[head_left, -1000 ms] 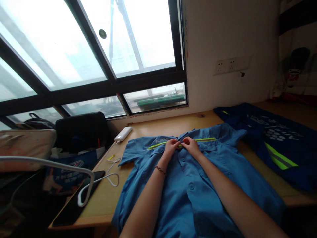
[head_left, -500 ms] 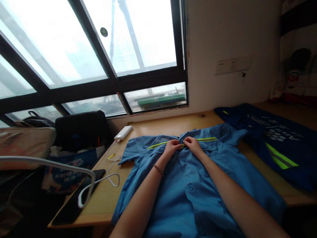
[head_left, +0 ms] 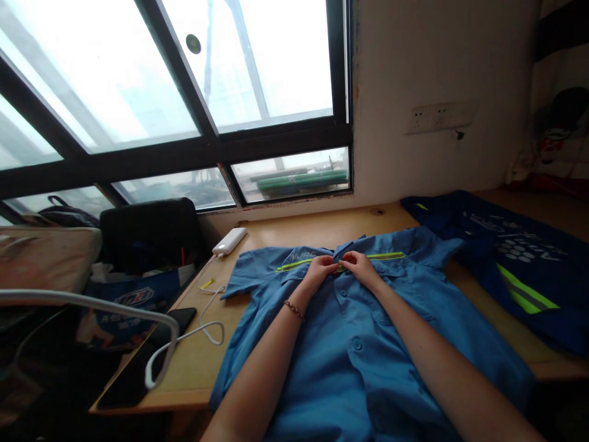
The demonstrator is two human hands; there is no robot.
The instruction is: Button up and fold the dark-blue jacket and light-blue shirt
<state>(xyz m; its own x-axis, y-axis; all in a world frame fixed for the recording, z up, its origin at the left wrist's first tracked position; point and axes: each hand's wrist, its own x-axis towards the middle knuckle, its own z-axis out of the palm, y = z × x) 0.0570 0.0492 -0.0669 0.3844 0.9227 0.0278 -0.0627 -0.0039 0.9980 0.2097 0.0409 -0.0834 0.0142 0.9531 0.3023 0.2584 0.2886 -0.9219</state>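
Observation:
A blue short-sleeved work shirt point(head_left: 322, 350) lies front up on the wooden table, with yellow-green reflective strips across its chest. My left hand point(head_left: 321, 268) pinches the front placket near the collar, at the level of the strips. Close beside it, my right hand point(head_left: 360, 267) pinches the other edge of the placket, its fingertips almost meeting the left ones. Whatever small part sits between the fingertips is hidden. Lower on the placket, a button point(head_left: 357, 343) shows. A beaded bracelet point(head_left: 294, 309) circles my left wrist.
A dark blue garment point(head_left: 515, 245) with a reflective patch lies at the table's right. On the left are a white power bank point(head_left: 229, 241) with a cable point(head_left: 202, 330) and a black flat device point(head_left: 133, 380). Bags and a black chair point(head_left: 150, 227) stand beyond the table's left edge.
Both hands keep their pinch on the shirt's placket, with only slight finger movement. The whole view has shifted a little.

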